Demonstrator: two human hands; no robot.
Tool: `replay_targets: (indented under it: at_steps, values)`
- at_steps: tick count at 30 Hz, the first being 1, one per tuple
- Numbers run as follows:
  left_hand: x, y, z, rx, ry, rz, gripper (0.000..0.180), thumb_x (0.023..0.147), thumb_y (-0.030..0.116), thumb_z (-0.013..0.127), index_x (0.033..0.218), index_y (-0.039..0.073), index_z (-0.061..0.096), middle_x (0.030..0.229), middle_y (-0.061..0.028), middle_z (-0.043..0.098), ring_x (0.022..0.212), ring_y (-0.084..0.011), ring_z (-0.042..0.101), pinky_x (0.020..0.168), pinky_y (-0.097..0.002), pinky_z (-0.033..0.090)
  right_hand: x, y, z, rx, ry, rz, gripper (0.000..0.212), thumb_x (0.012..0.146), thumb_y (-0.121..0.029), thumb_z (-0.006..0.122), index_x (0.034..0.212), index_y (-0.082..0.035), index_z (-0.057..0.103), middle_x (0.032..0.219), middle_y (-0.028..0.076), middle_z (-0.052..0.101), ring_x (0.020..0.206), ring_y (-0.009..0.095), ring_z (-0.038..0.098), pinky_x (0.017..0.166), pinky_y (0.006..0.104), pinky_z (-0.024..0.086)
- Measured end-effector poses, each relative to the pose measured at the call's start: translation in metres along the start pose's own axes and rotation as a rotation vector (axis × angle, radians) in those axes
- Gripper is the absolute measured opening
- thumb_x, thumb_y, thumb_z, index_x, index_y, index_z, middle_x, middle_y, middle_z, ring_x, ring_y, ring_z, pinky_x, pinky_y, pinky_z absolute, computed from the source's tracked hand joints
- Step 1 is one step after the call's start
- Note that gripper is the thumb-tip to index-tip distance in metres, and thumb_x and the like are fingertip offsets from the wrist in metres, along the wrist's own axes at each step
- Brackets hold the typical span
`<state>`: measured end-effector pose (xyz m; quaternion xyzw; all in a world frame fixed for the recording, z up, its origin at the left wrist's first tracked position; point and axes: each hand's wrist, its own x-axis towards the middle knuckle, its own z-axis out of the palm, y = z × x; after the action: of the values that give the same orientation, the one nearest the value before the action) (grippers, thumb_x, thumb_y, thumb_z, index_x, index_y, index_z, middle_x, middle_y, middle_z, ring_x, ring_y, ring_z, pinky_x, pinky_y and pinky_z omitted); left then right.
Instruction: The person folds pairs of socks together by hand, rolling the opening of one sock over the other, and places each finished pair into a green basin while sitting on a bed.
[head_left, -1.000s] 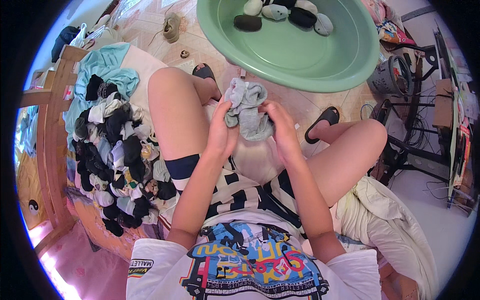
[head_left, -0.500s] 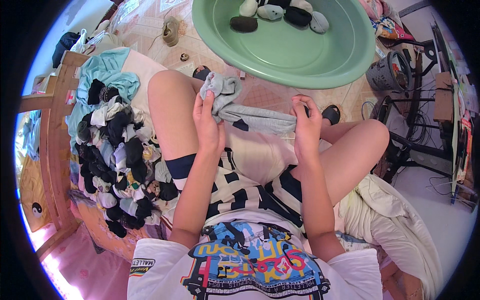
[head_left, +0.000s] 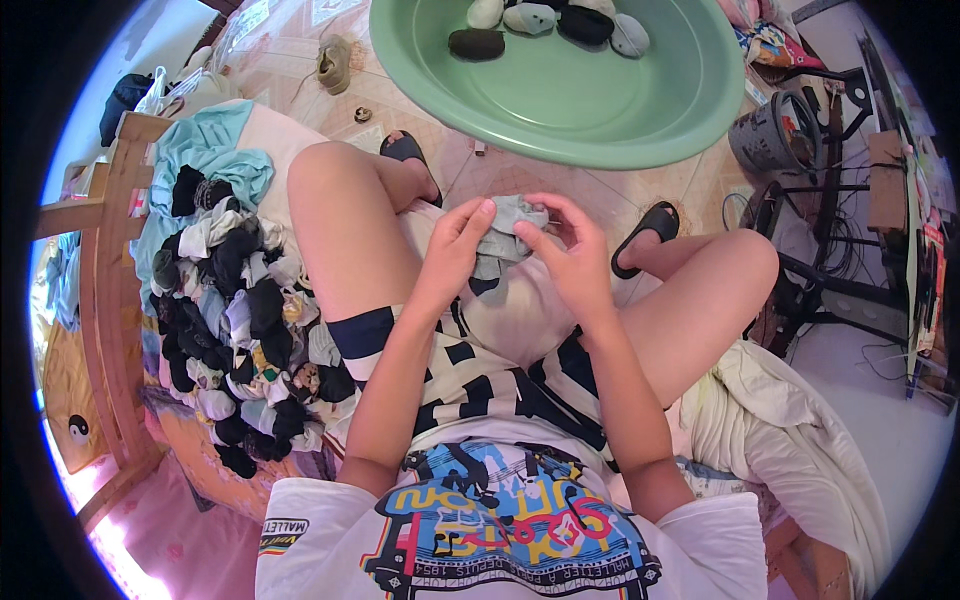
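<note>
Holding a grey sock (head_left: 507, 228) just above mid-frame, bunched up small between left hand (head_left: 455, 248) and right hand (head_left: 577, 250). Impossible to tell whether one sock or two, with so much cloth tucked behind the fingers.

Tricky spot, this: could spring open from too light a pinch, with a loose lower end hanging toward the shorts (head_left: 500, 400). Could twist into a lopsided wad from uneven pressure between left and right. Could tumble to the floor (head_left: 400, 110) between the bare knees (head_left: 322, 168) on letting go too early with one side. And could get lost among lookalikes if laid down on the sock pile (head_left: 240, 310) at the left of the frame, crowded with black, white and grey. Less muddle up in the green basin (head_left: 590, 110) at the top of the frame, well apart from the hands, with only a few rolled socks (head_left: 585, 27) inside.

Now to the pose! Coming up from the lower edge on both forearms (head_left: 630, 395), converging near the centre. On the left, closed to a firm-looking pinch, thumb on top, gripping the sock's left edge. On the right, slightly wider: thumb flat on the cloth, forefinger arched over the far edge, other fingers partly hidden.
</note>
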<state>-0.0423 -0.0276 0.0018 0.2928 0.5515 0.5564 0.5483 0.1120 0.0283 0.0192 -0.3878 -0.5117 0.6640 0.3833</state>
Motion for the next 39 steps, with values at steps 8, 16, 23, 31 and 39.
replay_targets:
  at_steps: [8, 16, 23, 31, 39]
  values:
    - [0.001, 0.014, -0.003, -0.172, 0.104, -0.063, 0.018, 0.101, 0.019, 0.051, 0.104, 0.005, 0.062, 0.093, 0.0009, 0.06, 0.086, -0.0068, 0.056, 0.078, -0.0229, 0.045, 0.015, 0.004, -0.036, 0.672, 0.279, 0.181, 0.015, 0.088, -0.003, 0.06, 0.103, -0.005, 0.057, 0.1, 0.004, 0.06, 0.09, 0.013, 0.056, 0.084, 0.0297, 0.044]
    - [0.007, 0.005, -0.014, -0.184, 0.29, 0.115, 0.015, 0.097, 0.01, 0.052, 0.108, 0.004, 0.061, 0.094, -0.0001, 0.058, 0.088, -0.0068, 0.053, 0.081, -0.0219, 0.042, 0.017, 0.003, -0.063, 0.635, 0.247, 0.121, 0.036, 0.083, 0.007, 0.058, 0.115, -0.004, 0.048, 0.1, 0.006, 0.058, 0.09, 0.017, 0.056, 0.081, 0.0311, 0.043]
    - [0.007, 0.006, -0.014, -0.177, 0.363, 0.161, 0.022, 0.094, 0.004, 0.055, 0.116, 0.004, 0.056, 0.101, -0.0015, 0.058, 0.091, -0.0077, 0.052, 0.084, -0.0223, 0.04, 0.017, -0.001, -0.076, 0.567, 0.465, 0.13, 0.028, 0.088, 0.003, 0.059, 0.115, -0.002, 0.052, 0.099, 0.006, 0.06, 0.088, 0.016, 0.062, 0.076, 0.0283, 0.05]
    - [0.008, 0.012, -0.01, -0.146, 0.389, 0.175, 0.025, 0.095, 0.006, 0.057, 0.12, 0.002, 0.054, 0.103, -0.0025, 0.06, 0.094, -0.0081, 0.053, 0.086, -0.023, 0.04, 0.012, 0.02, -0.117, 0.643, 0.357, 0.035, 0.018, 0.092, -0.002, 0.057, 0.11, -0.002, 0.055, 0.087, 0.004, 0.061, 0.071, 0.012, 0.058, 0.058, 0.0256, 0.046]
    - [0.014, 0.002, -0.017, -0.194, 0.369, 0.122, 0.031, 0.101, 0.016, 0.052, 0.124, -0.004, 0.056, 0.104, -0.0027, 0.061, 0.097, -0.009, 0.053, 0.089, -0.0247, 0.041, 0.012, 0.0, -0.097, 0.409, 0.481, 0.092, 0.012, 0.095, -0.011, 0.056, 0.099, -0.002, 0.062, 0.085, 0.005, 0.064, 0.064, 0.012, 0.054, 0.055, 0.0272, 0.044]
